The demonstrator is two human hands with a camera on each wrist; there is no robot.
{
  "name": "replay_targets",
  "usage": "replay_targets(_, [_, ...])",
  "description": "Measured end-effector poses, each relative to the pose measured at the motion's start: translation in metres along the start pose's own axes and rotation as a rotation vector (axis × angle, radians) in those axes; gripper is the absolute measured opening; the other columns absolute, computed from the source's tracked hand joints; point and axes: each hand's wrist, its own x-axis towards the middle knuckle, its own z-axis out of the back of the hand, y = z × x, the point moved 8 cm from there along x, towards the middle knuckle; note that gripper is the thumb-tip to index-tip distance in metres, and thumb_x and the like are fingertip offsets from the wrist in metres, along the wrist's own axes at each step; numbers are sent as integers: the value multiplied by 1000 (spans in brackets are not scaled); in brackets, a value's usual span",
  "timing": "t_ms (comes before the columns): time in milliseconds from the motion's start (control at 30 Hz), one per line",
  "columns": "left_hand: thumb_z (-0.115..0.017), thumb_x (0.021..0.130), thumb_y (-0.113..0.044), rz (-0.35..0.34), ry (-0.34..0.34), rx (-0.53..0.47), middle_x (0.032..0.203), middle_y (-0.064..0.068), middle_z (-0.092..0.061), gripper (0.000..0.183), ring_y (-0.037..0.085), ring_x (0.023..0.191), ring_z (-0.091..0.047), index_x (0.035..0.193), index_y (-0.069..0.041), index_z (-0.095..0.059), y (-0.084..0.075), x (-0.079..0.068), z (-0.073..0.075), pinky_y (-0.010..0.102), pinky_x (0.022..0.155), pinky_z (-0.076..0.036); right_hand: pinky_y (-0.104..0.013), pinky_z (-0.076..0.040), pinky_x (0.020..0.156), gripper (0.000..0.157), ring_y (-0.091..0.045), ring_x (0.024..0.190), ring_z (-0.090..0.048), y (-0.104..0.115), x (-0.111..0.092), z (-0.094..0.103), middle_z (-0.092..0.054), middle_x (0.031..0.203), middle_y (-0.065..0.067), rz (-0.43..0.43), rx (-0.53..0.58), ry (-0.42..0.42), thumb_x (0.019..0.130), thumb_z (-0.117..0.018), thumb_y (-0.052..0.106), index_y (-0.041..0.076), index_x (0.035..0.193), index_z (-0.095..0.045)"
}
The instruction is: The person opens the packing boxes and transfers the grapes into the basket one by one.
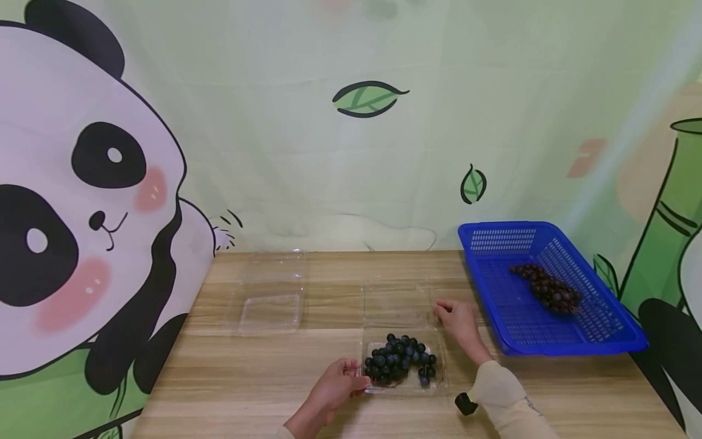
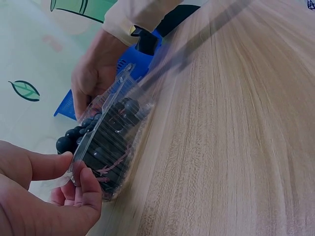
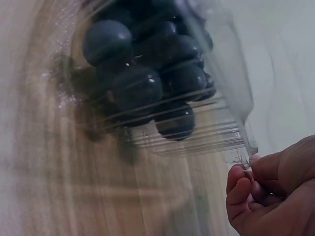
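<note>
A clear plastic clamshell box (image 1: 403, 391) lies with its lid folded back on the wooden table, holding dark grapes (image 1: 395, 358). At the box's left rim, my left hand (image 1: 339, 385) pinches the edge between thumb and fingers; the left wrist view shows this grip up close. My right hand (image 1: 457, 320) is at the right edge of the lid (image 1: 397, 305). In the right wrist view its thumb and fingers pinch a clear plastic edge near the grapes (image 3: 138, 88).
A blue plastic basket (image 1: 507, 341) stands at the right, with a bunch of reddish-brown grapes (image 1: 551, 291) inside. Another clear box (image 1: 269, 311) sits open at the back left of the table (image 1: 230, 378). Behind the table hangs a printed panda backdrop (image 1: 285, 152).
</note>
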Motion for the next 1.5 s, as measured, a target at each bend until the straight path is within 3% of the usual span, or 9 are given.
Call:
replay_targets(167, [-65,95,4,-2,-2,-1,91,9,-53,31,22,84,-63,120,8,-47,-1,-1,0,33,75,-52,-22,-30,51,24,-11,55,-43,-1,0,-5,-57,62,-3,21,-10,43,97,-63,1,-1,73,-66])
replay_targets(533, [-66,94,4,-4,-5,-1,89,8,-54,29,20,81,-62,118,8,-48,0,-1,0,32,74,-51,-23,-29,48,30,-12,51,-43,-11,1,-13,-57,59,0,-14,-16,114,100,-63,7,4,71,-67])
replay_targets(833, [-69,92,4,-16,-16,42,98,12,-55,35,16,84,-64,120,12,-49,-4,-1,2,36,82,-58,-23,-28,48,28,-12,51,-41,-15,3,-14,-57,58,1,-30,-7,136,101,-62,9,3,75,-68])
replay_targets(1100, [-72,89,-2,-74,-30,91,96,12,-54,42,16,73,-57,121,11,-48,-11,-2,3,30,67,-51,-22,-29,49,25,-11,52,-42,-15,5,-15,-56,58,2,-29,-19,131,100,-62,6,3,75,-68])
replay_targets(1233, [-69,94,-8,-104,-85,131,94,12,-58,42,17,72,-56,124,13,-48,-16,3,6,30,66,-49,-22,-29,49,22,-12,53,-44,-15,4,-14,-56,58,1,-42,-5,131,99,-62,6,-1,80,-70])
replay_targets(1367, [-66,95,-7,-138,-154,166,92,11,-58,38,17,71,-54,123,13,-49,-25,8,9,30,63,-49,-22,-31,50,17,-12,56,-50,-15,4,-14,-58,58,1,-56,16,132,98,-63,6,-6,93,-73])
replay_targets(1500, [-65,95,-6,-149,-178,183,89,11,-56,34,18,72,-55,121,12,-50,-31,14,10,31,63,-50,-21,-32,51,20,-11,58,-52,-16,5,-15,-59,58,1,-62,17,134,99,-63,8,-8,106,-73])
